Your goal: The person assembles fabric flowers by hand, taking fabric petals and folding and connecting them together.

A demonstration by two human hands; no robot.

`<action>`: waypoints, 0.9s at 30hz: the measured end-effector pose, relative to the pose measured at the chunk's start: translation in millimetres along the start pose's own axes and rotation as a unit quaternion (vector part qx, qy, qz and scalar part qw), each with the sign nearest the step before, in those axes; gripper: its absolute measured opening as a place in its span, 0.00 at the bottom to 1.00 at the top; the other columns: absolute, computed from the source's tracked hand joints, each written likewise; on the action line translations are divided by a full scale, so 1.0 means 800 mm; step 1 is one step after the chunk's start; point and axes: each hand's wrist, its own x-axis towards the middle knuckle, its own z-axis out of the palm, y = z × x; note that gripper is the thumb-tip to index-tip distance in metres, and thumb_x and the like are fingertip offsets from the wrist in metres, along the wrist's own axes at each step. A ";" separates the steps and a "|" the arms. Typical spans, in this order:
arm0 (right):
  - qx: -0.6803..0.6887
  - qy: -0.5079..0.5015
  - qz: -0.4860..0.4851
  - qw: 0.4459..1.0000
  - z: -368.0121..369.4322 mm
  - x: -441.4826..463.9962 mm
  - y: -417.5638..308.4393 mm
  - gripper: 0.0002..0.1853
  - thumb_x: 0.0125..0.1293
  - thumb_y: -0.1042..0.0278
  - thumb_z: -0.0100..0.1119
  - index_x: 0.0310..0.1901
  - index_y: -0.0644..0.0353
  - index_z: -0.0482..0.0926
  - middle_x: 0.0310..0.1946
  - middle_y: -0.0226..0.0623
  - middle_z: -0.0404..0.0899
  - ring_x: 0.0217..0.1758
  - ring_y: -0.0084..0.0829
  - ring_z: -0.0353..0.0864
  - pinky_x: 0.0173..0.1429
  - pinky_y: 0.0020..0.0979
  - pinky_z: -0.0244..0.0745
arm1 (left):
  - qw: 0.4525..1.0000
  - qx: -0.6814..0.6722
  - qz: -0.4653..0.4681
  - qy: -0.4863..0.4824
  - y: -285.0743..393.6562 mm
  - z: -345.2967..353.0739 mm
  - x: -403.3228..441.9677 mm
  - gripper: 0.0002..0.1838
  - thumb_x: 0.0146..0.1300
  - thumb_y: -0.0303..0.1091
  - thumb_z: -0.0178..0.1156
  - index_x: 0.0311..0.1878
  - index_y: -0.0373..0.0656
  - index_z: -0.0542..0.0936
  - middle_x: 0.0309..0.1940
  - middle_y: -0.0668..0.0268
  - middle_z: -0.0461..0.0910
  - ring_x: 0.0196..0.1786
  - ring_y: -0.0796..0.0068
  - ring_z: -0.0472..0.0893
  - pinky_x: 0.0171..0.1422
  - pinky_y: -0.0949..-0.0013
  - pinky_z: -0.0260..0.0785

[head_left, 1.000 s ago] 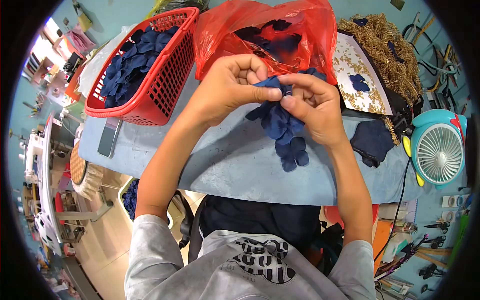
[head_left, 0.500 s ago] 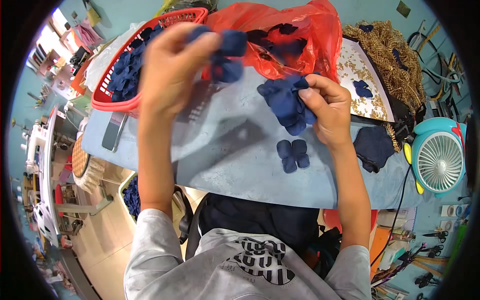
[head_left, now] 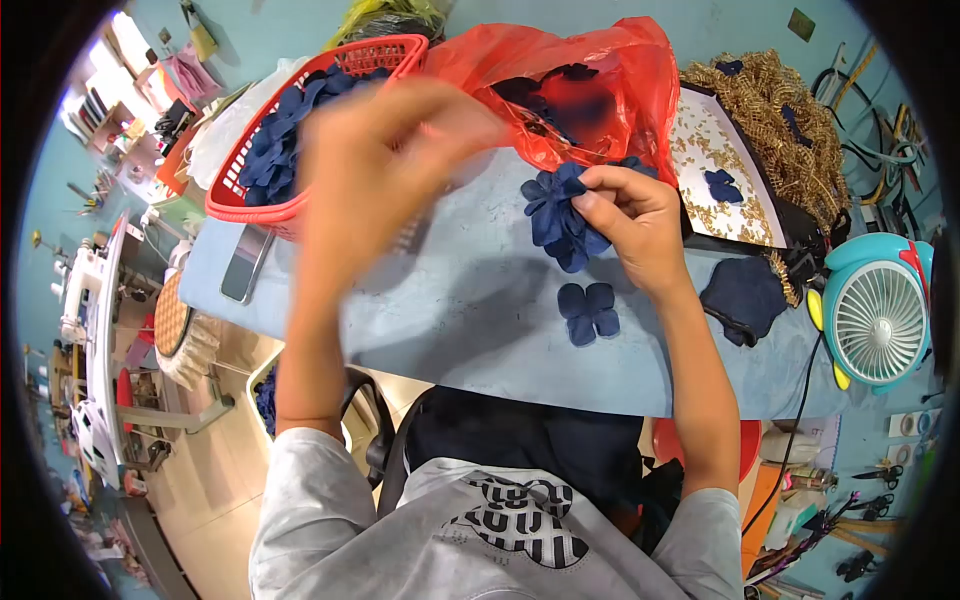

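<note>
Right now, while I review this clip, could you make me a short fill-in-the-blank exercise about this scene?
1. The person's ____ hand pinches layered navy petals.
2. The single petal piece lying on the blue table has ____ lobes.
3. The phone lies beside the red plastic ____.
Missing words: right; four; basket.

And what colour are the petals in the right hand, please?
The petals are navy blue, shown in the head view.
</note>
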 end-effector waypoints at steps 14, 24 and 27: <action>-0.027 -0.029 0.010 0.999 0.011 -0.002 -0.002 0.06 0.57 0.75 0.60 0.36 0.66 0.77 0.19 0.19 0.67 0.23 0.09 0.61 0.27 0.15 0.56 | 0.937 0.273 0.031 0.214 -0.076 -0.082 0.031 0.08 0.56 0.34 0.59 0.32 0.38 0.76 0.26 0.60 0.80 0.28 0.68 0.81 0.33 0.70 0.69; 0.038 0.046 0.003 0.998 -0.002 0.005 0.002 0.07 0.59 0.73 0.59 0.38 0.64 0.77 0.22 0.20 0.72 0.24 0.08 0.65 0.27 0.14 0.58 | 0.971 0.168 0.144 0.089 -0.043 -0.003 0.059 0.13 0.53 0.35 0.61 0.38 0.36 0.78 0.35 0.55 0.78 0.37 0.58 0.76 0.43 0.64 0.68; 0.034 0.059 -0.020 0.998 -0.003 0.007 0.007 0.08 0.59 0.73 0.59 0.39 0.64 0.77 0.22 0.21 0.72 0.24 0.09 0.65 0.27 0.14 0.59 | 0.989 -0.050 0.046 -0.130 0.004 0.051 0.016 0.15 0.50 0.35 0.66 0.38 0.36 0.78 0.32 0.63 0.78 0.32 0.77 0.77 0.36 0.75 0.69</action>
